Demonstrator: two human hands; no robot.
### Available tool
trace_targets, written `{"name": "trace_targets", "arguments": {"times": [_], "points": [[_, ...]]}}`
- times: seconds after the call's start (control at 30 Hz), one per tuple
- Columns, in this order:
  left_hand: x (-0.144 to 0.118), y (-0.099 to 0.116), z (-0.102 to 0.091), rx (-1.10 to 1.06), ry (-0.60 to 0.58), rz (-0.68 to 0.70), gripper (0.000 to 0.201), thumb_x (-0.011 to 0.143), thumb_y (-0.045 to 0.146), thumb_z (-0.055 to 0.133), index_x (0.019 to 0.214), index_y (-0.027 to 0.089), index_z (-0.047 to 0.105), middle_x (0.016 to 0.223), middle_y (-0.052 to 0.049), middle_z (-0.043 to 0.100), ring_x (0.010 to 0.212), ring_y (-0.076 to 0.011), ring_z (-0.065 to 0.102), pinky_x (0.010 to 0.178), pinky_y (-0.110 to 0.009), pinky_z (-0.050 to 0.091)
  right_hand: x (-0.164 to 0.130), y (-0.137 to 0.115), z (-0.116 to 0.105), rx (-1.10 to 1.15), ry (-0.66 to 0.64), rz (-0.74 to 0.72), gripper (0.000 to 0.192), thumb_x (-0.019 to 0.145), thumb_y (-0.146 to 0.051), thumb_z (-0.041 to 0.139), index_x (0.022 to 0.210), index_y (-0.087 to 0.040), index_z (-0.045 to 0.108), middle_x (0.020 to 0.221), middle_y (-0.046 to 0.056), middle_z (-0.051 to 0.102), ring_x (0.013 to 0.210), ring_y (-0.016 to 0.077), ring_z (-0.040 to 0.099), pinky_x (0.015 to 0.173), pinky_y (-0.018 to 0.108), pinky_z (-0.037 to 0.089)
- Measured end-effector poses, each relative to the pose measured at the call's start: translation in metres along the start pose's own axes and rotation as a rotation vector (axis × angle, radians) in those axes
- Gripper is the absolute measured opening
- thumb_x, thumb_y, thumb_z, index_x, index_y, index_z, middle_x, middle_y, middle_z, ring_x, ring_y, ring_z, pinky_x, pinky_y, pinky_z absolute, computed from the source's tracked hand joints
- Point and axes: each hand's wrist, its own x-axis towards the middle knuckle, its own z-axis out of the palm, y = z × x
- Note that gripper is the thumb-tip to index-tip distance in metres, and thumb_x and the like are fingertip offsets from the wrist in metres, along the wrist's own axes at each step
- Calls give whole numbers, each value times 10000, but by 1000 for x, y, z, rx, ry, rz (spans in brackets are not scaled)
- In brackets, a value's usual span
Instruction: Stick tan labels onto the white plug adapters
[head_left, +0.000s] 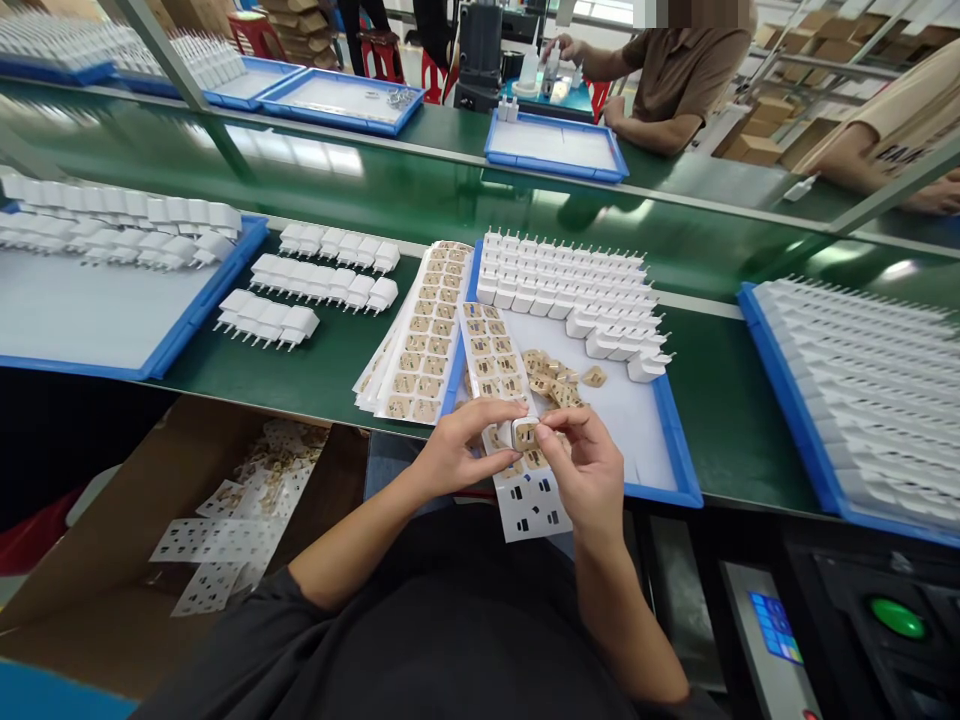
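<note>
White adapter [505, 434], right at the centre of the frame, just below the middle, and we have it in the left hand [459, 445], thumb and fingers grasping its sides! The right hand [589, 468] is in close too, fingertips bunched at the right edge of the tan label [526, 432] on its face; whether they pinch label or casing, we cannot tell. Beneath both hands we see a label sheet [495, 360], its lower end white with dark marks. Just left of it, a fanned sheet stack [424, 345]. To the right, loose tan pieces [555, 378] lie heaped in the blue tray [681, 450], below standing rows of plugs [562, 280], prongs up. Over at centre left, we spot three more rows [322, 278] on the green bench [337, 355]. Upper right, a co-worker [682, 80] sits across from us.
</note>
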Motion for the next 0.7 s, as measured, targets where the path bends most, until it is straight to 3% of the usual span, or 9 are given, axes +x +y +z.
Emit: {"name": "trace_targets", "arguments": {"times": [0.37,0.57,0.63,0.7], "points": [[0,0,0,11,5,9,413,870,247,753,1268,239,646,1221,-119,734,1164,-255,691,1006,-418,559,-1,-4,10,-249,82,-141,91,914,-288,696,903,-248,615,843,8,654,822,188,638,787,342,517],[-4,-3,2,18,43,41,396,855,206,776,1230,236,650,1217,-120,737,1163,-244,694,1003,-404,554,2,-3,9,-452,113,-388,122,885,-221,718,946,-264,622,867,27,653,802,205,613,769,364,518],[-7,-6,4,-25,94,37,394,844,185,785,1206,237,640,1233,-122,729,1183,-242,688,1012,-411,554,4,-1,6,-437,155,-340,115,884,-245,717,960,-263,633,917,46,643,828,214,602,744,364,521],[-9,-8,5,-58,149,27,384,839,174,786,1180,238,624,1238,-122,720,1190,-241,685,997,-416,564,6,1,3,-315,139,-194,69,915,-283,679,966,-258,639,946,48,634,868,211,609,747,353,532]]}}
